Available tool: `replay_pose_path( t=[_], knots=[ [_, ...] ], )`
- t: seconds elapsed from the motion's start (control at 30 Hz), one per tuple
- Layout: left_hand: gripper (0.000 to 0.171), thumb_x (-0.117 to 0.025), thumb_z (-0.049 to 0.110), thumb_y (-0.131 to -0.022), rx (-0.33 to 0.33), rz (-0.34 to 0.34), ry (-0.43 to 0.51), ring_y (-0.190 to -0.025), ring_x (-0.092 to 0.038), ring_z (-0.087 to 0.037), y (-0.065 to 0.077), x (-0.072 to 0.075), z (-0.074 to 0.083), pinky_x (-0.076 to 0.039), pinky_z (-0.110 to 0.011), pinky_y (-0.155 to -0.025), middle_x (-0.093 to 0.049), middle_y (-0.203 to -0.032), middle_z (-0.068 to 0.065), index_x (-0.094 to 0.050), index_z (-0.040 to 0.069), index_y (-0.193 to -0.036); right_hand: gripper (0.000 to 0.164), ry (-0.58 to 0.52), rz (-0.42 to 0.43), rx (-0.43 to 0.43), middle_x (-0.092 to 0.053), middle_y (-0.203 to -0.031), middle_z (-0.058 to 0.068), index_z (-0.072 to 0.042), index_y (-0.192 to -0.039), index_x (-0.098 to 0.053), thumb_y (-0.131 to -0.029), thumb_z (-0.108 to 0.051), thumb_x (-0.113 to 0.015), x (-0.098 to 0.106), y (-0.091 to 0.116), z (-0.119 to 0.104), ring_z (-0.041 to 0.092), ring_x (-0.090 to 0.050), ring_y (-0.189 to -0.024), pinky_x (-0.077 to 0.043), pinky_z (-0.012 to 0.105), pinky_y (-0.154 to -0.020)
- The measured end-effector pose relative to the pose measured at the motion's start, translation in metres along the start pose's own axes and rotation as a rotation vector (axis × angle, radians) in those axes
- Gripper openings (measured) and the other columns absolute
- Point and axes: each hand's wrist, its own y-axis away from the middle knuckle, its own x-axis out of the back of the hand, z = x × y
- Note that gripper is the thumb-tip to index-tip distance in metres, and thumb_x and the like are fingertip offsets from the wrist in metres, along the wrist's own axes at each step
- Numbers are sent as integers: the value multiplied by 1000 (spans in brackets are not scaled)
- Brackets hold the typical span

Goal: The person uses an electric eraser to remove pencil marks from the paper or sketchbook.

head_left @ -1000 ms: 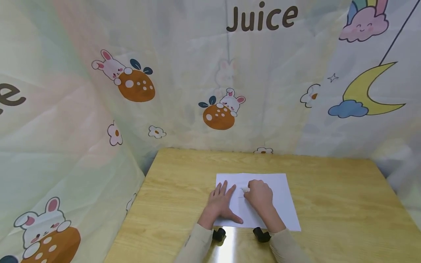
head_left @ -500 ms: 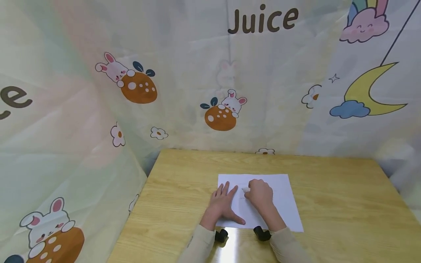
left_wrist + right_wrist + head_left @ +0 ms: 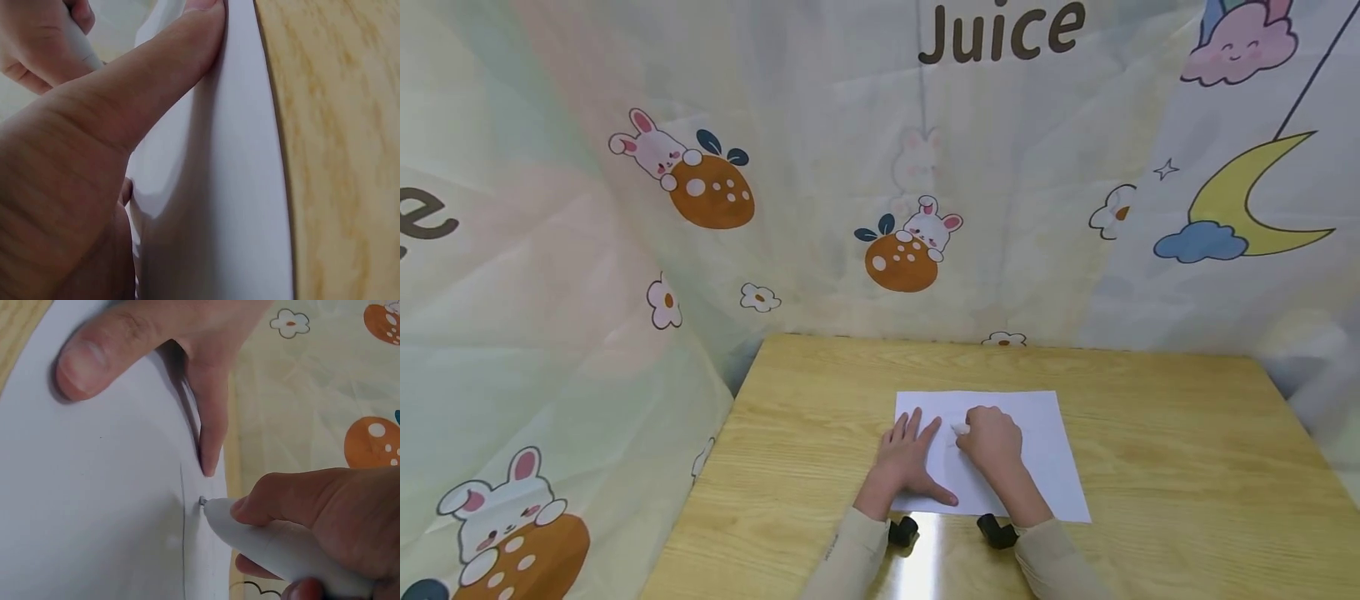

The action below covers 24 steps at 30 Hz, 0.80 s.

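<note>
Your right grip (image 3: 992, 442) grasps white pen-like tool (image 3: 269, 547); your left grip (image 3: 905, 465), spread, clasping nothing, rests on paper (image 3: 1041, 425); press too lightly, paper may skid, spoiling line (image 3: 183, 531)

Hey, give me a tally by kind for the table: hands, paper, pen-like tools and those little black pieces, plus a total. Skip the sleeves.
Hands: 2, left hand and right hand
Sheet of paper: 1
White pen-like tool: 1
Small black pieces: 2
Total: 6
</note>
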Motion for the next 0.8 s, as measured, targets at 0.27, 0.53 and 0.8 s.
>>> replay_pose_path(
  t=[0.27,0.53,0.8],
  knots=[
    [132,-72,85,-48,-17,5,-9,-145,-13,-34,3,-1,4,-25,-50,-110,-13,-161,-12,-22,28,-156,13,-8,1,-6,-64,-66,6,-7,-74,-70,-71,-17,-78,1,4,2,22,-56,-55,-47,40,-45],
    [132,-74,82,-48,-20,26,4,-145,-13,-36,0,-1,0,-24,-51,-110,-13,-160,-14,-22,26,-156,16,-2,17,20,-67,-72,7,-6,-79,-72,-71,-19,-79,2,1,1,24,-60,-59,-49,42,-48],
    [132,-72,84,-48,-28,26,-9,-145,-13,-35,0,1,0,-25,-51,-110,-14,-160,-13,-23,26,-156,17,10,10,23,-68,-74,7,-6,-82,-73,-72,-19,-78,2,-3,0,25,-61,-62,-51,42,-50]
  ],
)
